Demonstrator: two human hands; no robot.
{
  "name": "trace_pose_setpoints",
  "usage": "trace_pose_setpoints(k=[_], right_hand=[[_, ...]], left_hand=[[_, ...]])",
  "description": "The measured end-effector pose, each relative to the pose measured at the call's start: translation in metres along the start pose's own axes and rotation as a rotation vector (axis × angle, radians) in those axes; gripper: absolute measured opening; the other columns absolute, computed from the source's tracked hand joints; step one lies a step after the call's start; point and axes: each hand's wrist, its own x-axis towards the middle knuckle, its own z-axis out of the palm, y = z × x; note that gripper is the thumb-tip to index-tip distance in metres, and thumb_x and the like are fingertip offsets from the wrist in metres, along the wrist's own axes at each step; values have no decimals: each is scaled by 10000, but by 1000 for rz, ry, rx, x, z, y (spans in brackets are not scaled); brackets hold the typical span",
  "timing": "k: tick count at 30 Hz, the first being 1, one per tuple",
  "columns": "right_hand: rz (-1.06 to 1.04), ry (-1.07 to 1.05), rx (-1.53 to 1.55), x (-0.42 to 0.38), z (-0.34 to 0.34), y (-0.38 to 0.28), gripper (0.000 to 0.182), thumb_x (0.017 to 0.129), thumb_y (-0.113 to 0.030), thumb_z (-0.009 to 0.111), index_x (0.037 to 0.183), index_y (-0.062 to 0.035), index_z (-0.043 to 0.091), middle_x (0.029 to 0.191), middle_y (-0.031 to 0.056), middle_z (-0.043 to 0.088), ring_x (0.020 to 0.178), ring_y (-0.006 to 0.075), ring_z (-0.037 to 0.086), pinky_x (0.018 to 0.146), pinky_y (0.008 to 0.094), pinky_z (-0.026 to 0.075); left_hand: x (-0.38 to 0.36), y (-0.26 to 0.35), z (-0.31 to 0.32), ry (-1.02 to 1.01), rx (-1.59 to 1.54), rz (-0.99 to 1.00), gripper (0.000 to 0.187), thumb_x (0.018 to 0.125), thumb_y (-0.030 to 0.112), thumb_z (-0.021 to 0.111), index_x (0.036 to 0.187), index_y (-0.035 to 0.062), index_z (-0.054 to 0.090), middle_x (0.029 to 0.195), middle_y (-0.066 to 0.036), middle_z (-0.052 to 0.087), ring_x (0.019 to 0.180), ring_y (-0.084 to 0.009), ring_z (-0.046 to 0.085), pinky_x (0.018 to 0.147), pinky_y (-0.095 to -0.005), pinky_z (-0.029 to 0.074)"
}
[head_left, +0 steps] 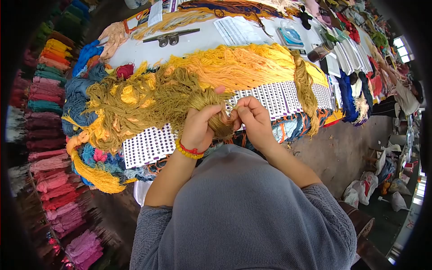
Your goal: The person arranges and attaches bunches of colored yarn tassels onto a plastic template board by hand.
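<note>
My left hand [198,128] is wrapped round an olive-gold bundle of thread [208,100], with a red and a yellow bracelet on its wrist. Close on its right, my right hand [254,118] pinches at the bundle's edge; fine strands seem to be between thumb and finger, but they are too small to make out fully. Loose olive yarn [148,99] spreads over the table to the left of my hands. Beneath and beside them lie white cards with rows of dark dots [274,100]. Yellow and orange yarn [238,65] is heaped just beyond.
A twisted olive hank [304,90] hangs over the cards at right. Farther back are a black metal clip-like tool [171,37], printed sheets [236,30], a blue-topped device [290,37] and a dark jar [320,51]. Coloured hanks [49,180] line the left; bags [362,186] sit on the floor, right.
</note>
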Motion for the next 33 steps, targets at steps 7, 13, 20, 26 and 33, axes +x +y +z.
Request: trace_pose_setpoints(k=[7, 13, 20, 26, 33], right_hand=[[27, -45, 38, 5, -23, -6, 52, 861, -74, 451, 869, -35, 484, 681, 7, 520, 531, 56, 468, 490, 186, 387], [135, -114, 7, 12, -50, -18, 55, 849, -77, 484, 881, -35, 500, 688, -14, 503, 550, 33, 446, 496, 170, 373], [114, -189, -53, 16, -77, -29, 91, 835, -75, 545, 882, 3, 539, 746, -26, 553, 621, -7, 459, 531, 142, 360], [50, -181, -94, 16, -85, -25, 77, 822, -52, 545, 877, 1, 538, 719, -31, 542, 599, -7, 449, 520, 144, 359], [110, -237, -350, 12, -87, -31, 61, 808, -59, 565, 841, -10, 552, 673, -59, 499, 563, -11, 391, 491, 142, 310]], left_hand=[[9, -16, 13, 48, 70, 91, 492, 802, 15, 538, 1251, -36, 342, 787, -33, 586, 602, -53, 475, 561, -180, 402], [21, -30, 33, 96, 103, 135, 498, 803, 14, 545, 1256, -27, 341, 824, -41, 600, 601, -50, 467, 551, -175, 396], [34, -45, 54, 111, 157, 191, 470, 819, 15, 538, 1253, -16, 360, 814, -41, 598, 625, -52, 475, 574, -182, 404], [34, -55, 58, 167, 168, 242, 473, 826, -3, 519, 1270, 10, 355, 819, -29, 584, 666, -63, 498, 613, -199, 423], [29, -56, 60, 134, 199, 253, 503, 821, 12, 531, 1282, -13, 329, 832, -36, 582, 700, -83, 514, 643, -217, 423]])
